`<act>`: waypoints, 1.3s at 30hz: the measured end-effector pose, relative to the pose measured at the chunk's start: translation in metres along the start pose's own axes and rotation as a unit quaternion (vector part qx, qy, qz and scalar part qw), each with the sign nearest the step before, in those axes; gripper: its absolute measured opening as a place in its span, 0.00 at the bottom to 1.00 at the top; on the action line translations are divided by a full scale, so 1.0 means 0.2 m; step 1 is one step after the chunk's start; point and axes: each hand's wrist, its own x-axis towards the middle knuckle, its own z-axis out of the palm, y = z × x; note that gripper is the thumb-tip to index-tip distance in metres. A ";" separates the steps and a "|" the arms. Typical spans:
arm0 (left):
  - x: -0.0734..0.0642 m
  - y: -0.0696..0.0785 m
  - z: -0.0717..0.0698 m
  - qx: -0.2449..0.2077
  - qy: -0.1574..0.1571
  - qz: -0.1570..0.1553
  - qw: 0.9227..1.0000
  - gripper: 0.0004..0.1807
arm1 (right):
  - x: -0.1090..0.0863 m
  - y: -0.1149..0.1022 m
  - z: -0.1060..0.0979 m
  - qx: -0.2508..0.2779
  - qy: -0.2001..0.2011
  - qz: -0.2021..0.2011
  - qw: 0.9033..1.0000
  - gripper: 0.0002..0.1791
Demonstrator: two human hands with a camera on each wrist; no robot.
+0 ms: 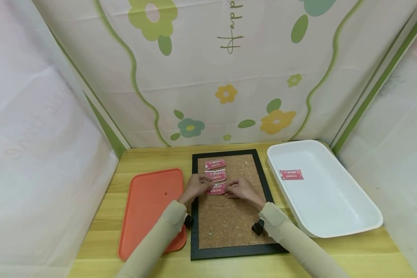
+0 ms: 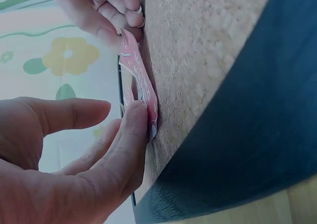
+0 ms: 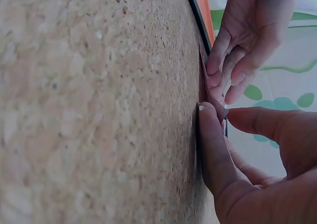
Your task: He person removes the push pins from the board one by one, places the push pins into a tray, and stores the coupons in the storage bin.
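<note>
Three pink paper coupons with white and yellow print lie in a column on a black-framed cork board (image 1: 229,224). At the lowest coupon (image 1: 217,189), my left hand (image 1: 196,186) touches the left end with its fingertips; the thumb (image 2: 81,114) stands apart from the paper. My right hand (image 1: 242,190) pinches the right edge of that coupon between thumb and finger, and the corner (image 3: 224,114) curls up there. Above it lie the middle coupon (image 1: 215,175) and the top coupon (image 1: 214,164). Small pale specks show near their upper edges, too small to identify.
An orange tray (image 1: 149,208) lies left of the board, partly under my left forearm. To the right stands a white basin (image 1: 337,204) with another pink coupon (image 1: 291,175) in it. Printed fabric (image 1: 208,77) hangs behind the wooden table (image 1: 100,231).
</note>
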 end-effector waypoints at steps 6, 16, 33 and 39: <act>0.01 0.01 0.00 -0.006 0.001 -0.015 1.000 0.11 | 0.01 0.00 0.00 -0.013 0.013 0.002 1.000 0.13; 0.02 0.04 0.00 0.025 -0.012 -0.001 1.000 0.11 | 0.00 0.00 0.00 0.000 0.011 -0.003 1.000 0.12; 0.06 0.03 0.05 0.109 0.002 0.060 0.992 0.08 | 0.01 0.01 0.03 -0.014 0.023 -0.004 1.000 0.12; 0.06 0.03 0.06 0.117 0.012 0.058 0.991 0.06 | 0.00 0.01 0.03 -0.016 0.028 -0.005 0.999 0.13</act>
